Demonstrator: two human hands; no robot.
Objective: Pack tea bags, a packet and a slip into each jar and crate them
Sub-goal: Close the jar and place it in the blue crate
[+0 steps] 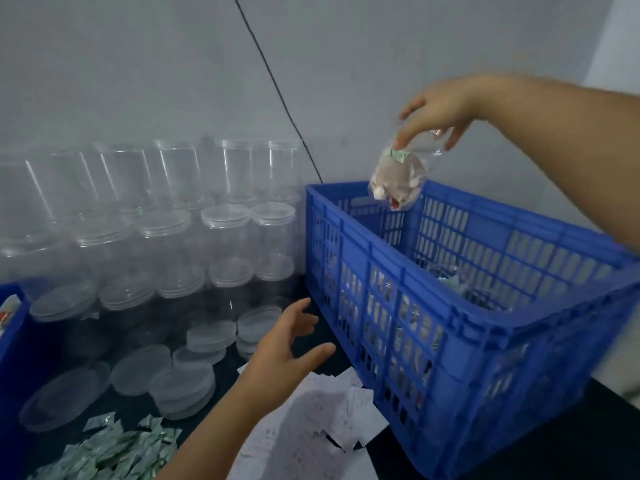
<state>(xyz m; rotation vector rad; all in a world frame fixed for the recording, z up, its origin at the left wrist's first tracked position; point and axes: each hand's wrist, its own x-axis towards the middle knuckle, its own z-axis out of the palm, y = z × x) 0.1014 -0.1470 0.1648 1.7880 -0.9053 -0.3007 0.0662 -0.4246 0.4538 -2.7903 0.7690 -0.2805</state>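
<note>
Print on the paper slips (pixel 311 424) is too blurred to read.

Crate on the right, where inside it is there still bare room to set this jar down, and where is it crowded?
Free: the crate's far end, by the back wall below the jar in the right hand, shows no jars. Crowded: the near end, where packed jars lie. Outside it, slips, packets and lids cover the table around the open left hand.
</note>
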